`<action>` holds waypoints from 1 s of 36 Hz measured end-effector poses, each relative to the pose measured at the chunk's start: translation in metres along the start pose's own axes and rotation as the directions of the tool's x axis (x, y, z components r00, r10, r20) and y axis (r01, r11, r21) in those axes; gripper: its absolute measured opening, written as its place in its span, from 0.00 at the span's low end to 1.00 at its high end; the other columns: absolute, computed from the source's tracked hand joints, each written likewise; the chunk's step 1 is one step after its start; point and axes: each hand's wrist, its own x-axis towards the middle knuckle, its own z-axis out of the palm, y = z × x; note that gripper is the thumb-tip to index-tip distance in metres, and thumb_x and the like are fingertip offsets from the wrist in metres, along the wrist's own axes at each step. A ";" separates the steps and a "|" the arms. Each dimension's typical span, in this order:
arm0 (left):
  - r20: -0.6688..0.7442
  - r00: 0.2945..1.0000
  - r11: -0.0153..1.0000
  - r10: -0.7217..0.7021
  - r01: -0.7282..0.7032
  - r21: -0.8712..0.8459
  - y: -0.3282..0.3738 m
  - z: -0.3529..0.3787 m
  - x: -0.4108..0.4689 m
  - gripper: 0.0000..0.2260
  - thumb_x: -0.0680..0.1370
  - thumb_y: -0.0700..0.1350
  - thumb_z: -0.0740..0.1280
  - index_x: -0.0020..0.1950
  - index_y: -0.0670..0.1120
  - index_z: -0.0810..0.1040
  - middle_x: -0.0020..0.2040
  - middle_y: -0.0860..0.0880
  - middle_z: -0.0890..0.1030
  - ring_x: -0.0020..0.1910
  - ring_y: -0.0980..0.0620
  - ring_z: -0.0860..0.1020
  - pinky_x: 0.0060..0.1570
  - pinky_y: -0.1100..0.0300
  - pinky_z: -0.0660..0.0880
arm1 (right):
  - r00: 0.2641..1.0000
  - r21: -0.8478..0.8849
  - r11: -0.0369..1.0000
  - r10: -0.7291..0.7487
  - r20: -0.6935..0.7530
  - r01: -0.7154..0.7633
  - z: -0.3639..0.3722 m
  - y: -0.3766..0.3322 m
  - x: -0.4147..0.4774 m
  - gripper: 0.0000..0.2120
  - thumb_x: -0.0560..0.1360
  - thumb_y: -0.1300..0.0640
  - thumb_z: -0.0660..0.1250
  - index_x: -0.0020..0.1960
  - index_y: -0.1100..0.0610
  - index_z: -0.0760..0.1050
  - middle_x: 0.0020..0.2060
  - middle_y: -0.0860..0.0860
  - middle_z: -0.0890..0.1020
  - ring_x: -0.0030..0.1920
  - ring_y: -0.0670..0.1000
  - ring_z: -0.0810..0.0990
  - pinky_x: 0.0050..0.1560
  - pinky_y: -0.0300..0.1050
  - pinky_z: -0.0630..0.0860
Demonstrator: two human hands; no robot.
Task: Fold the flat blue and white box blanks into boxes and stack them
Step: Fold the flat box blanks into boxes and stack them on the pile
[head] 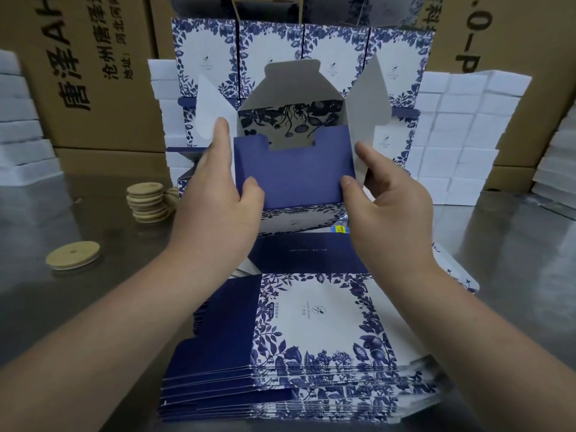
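Soft, even indoor light falls from above, moderate rather than bright. The steel desk (514, 244) carries a dull, smeared sheen at right and far left, with murky reflections of the cartons (93, 73). Shadows are faint; a thin soft one rims the disc (73, 255). The box (293, 169) is evenly lit, without glare. The white stacks (461, 135) look nearly washed out. Wide-angle distortion tilts the cartons outward at the edges and stretches the forearms (93, 353) in the lower corners. Detail is slightly soft; small print on the blanks (311, 322) is unreadable.
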 end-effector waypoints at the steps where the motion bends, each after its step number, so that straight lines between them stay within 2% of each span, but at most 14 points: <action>1: -0.004 1.000 1.000 -0.001 0.001 0.011 -0.001 0.000 0.000 0.31 0.78 0.44 0.59 0.77 0.54 0.48 0.69 0.44 0.70 0.63 0.36 0.70 0.59 0.51 0.69 | 1.000 -0.009 1.000 -0.009 -0.002 0.009 0.000 0.000 0.000 0.21 0.73 0.57 0.63 0.66 0.55 0.74 0.50 0.34 0.73 0.54 0.36 0.70 0.53 0.19 0.63; 4: -0.016 1.000 0.999 -0.012 0.012 0.036 -0.001 0.000 0.000 0.31 0.78 0.44 0.61 0.77 0.53 0.49 0.69 0.43 0.70 0.63 0.36 0.70 0.59 0.53 0.67 | 1.000 -0.030 0.999 -0.014 0.009 0.014 0.000 0.000 -0.001 0.19 0.74 0.59 0.64 0.65 0.54 0.74 0.54 0.41 0.77 0.56 0.40 0.74 0.56 0.29 0.67; 7: -0.044 0.999 0.999 -0.008 0.010 0.049 -0.003 0.000 0.001 0.32 0.78 0.43 0.62 0.77 0.52 0.50 0.73 0.50 0.65 0.63 0.38 0.71 0.57 0.57 0.66 | 1.000 -0.020 1.000 0.002 0.020 -0.001 0.000 0.001 -0.002 0.18 0.74 0.60 0.66 0.64 0.52 0.74 0.50 0.40 0.78 0.54 0.40 0.76 0.53 0.27 0.68; 12: -0.064 0.998 0.999 0.000 0.003 0.049 -0.004 0.000 0.002 0.32 0.77 0.44 0.63 0.77 0.52 0.51 0.71 0.48 0.68 0.62 0.38 0.72 0.54 0.56 0.68 | 0.999 -0.004 0.999 -0.045 -0.011 0.045 0.001 0.002 -0.001 0.14 0.72 0.58 0.63 0.57 0.52 0.77 0.52 0.43 0.79 0.53 0.42 0.77 0.56 0.33 0.71; 15: -0.056 0.998 0.999 0.003 0.000 0.049 -0.005 0.000 0.001 0.32 0.77 0.44 0.64 0.77 0.52 0.52 0.69 0.46 0.70 0.61 0.40 0.72 0.51 0.59 0.66 | 0.989 0.022 0.990 -0.135 -0.065 0.136 -0.001 0.001 0.002 0.09 0.72 0.61 0.64 0.48 0.49 0.73 0.53 0.44 0.76 0.55 0.48 0.77 0.58 0.45 0.74; 17: -0.047 0.999 0.998 0.006 -0.003 0.060 -0.005 0.001 0.000 0.32 0.77 0.45 0.64 0.77 0.52 0.52 0.67 0.43 0.72 0.60 0.41 0.73 0.49 0.59 0.66 | 0.983 0.079 0.983 -0.160 -0.093 0.167 -0.006 0.000 0.006 0.07 0.72 0.57 0.63 0.45 0.46 0.69 0.51 0.46 0.77 0.54 0.50 0.78 0.56 0.51 0.75; 18: -0.043 0.999 0.998 0.010 -0.007 0.067 -0.006 0.001 0.000 0.32 0.77 0.45 0.64 0.77 0.53 0.52 0.66 0.43 0.73 0.59 0.41 0.73 0.46 0.61 0.64 | 0.984 0.141 0.977 -0.143 -0.104 0.157 -0.008 -0.001 0.009 0.05 0.72 0.55 0.62 0.44 0.46 0.68 0.51 0.47 0.78 0.54 0.50 0.78 0.55 0.50 0.75; 20: -0.034 0.999 0.997 0.020 -0.017 0.074 -0.006 0.000 -0.001 0.32 0.77 0.46 0.65 0.77 0.53 0.53 0.66 0.44 0.73 0.53 0.43 0.74 0.42 0.67 0.59 | 0.987 0.282 0.951 -0.091 -0.135 0.126 -0.015 -0.001 0.016 0.04 0.73 0.55 0.60 0.45 0.46 0.69 0.48 0.47 0.79 0.50 0.43 0.78 0.53 0.42 0.74; 22: -0.025 0.999 0.997 0.030 -0.028 0.073 -0.004 0.000 -0.002 0.33 0.76 0.46 0.65 0.77 0.54 0.53 0.65 0.43 0.74 0.44 0.49 0.71 0.38 0.69 0.58 | 0.983 0.338 0.935 -0.052 -0.177 0.111 -0.023 0.001 0.025 0.07 0.74 0.59 0.59 0.47 0.48 0.70 0.45 0.44 0.78 0.46 0.38 0.76 0.50 0.35 0.71; 23: -0.017 0.999 0.997 0.033 -0.032 0.072 -0.003 0.000 -0.003 0.33 0.76 0.46 0.65 0.77 0.54 0.53 0.64 0.43 0.74 0.44 0.51 0.70 0.39 0.69 0.58 | 0.983 0.343 0.935 -0.027 -0.183 0.090 -0.026 0.002 0.030 0.09 0.74 0.61 0.58 0.47 0.48 0.70 0.44 0.44 0.77 0.46 0.38 0.76 0.50 0.35 0.71; 27: 0.022 0.995 0.992 0.101 -0.103 0.076 0.000 0.002 -0.007 0.33 0.75 0.46 0.66 0.76 0.54 0.55 0.66 0.46 0.73 0.55 0.47 0.72 0.42 0.70 0.60 | 0.996 0.390 0.921 0.026 -0.086 0.010 -0.039 0.005 0.043 0.09 0.72 0.62 0.59 0.45 0.50 0.73 0.45 0.47 0.78 0.48 0.43 0.76 0.55 0.40 0.73; 30: 0.026 0.991 0.987 0.133 -0.135 0.089 0.002 0.003 -0.009 0.32 0.74 0.45 0.67 0.76 0.53 0.57 0.63 0.44 0.76 0.53 0.47 0.71 0.42 0.66 0.63 | 1.000 0.477 0.879 -0.005 -0.003 0.006 -0.044 0.004 0.046 0.16 0.69 0.65 0.59 0.36 0.45 0.78 0.47 0.46 0.81 0.52 0.44 0.79 0.56 0.40 0.73; 32: 0.019 0.990 0.986 0.141 -0.142 0.090 0.002 0.003 -0.010 0.32 0.74 0.46 0.66 0.76 0.53 0.58 0.64 0.47 0.75 0.52 0.47 0.72 0.41 0.71 0.60 | 0.999 0.482 0.876 -0.036 0.030 0.018 -0.045 0.002 0.047 0.20 0.67 0.67 0.58 0.32 0.44 0.79 0.46 0.43 0.82 0.54 0.44 0.79 0.55 0.38 0.72; 36: 0.011 0.991 0.987 0.135 -0.136 0.091 0.002 0.003 -0.011 0.32 0.73 0.46 0.66 0.75 0.54 0.58 0.67 0.53 0.72 0.56 0.40 0.75 0.46 0.69 0.63 | 0.992 0.532 0.846 -0.099 0.083 0.040 -0.045 0.002 0.046 0.15 0.66 0.71 0.55 0.38 0.54 0.73 0.41 0.41 0.84 0.50 0.48 0.79 0.51 0.38 0.73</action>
